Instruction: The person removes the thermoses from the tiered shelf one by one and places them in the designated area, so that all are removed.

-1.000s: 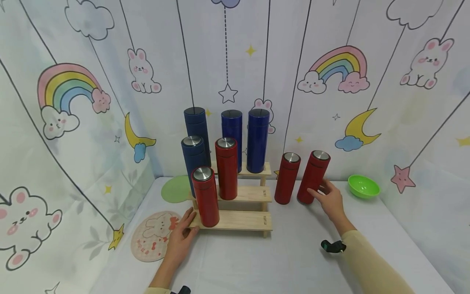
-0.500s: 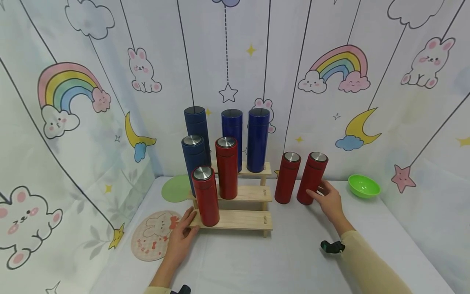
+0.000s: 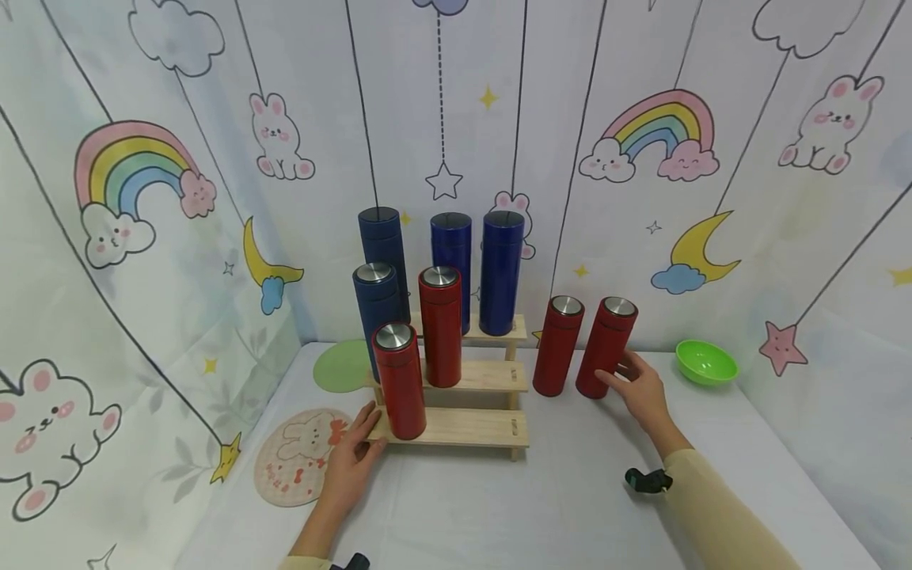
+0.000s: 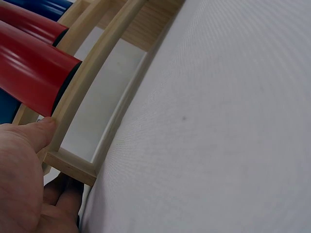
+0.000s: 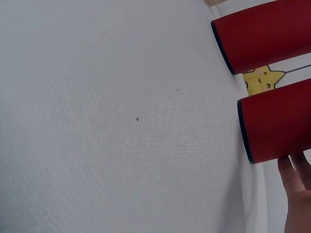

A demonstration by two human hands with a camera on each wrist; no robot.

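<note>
In the head view, my left hand [image 3: 349,459] grips the left end of a three-step wooden rack [image 3: 470,427]; the left wrist view shows the thumb by the lowest shelf and fingers behind its end. My right hand [image 3: 641,392] holds the lower part of a red thermos bottle [image 3: 607,344], thumb in front and fingers at its right side. That bottle stands on the white table, beside a second red thermos [image 3: 558,348]. On the rack stand a red thermos [image 3: 400,388] on the lowest step, red [image 3: 442,332] and blue [image 3: 376,309] ones on the middle step, and several blue ones [image 3: 501,273] on top.
A green bowl [image 3: 705,362] sits at the back right of the table. Left of the rack lie a green round mat [image 3: 338,368] and a pink rabbit-print mat [image 3: 292,467]. A patterned curtain [image 3: 456,119] hangs behind the table.
The red thermos in my right hand has shifted slightly left and down from a more tilted stance, and then stays put. My left hand and the rack have not moved.
</note>
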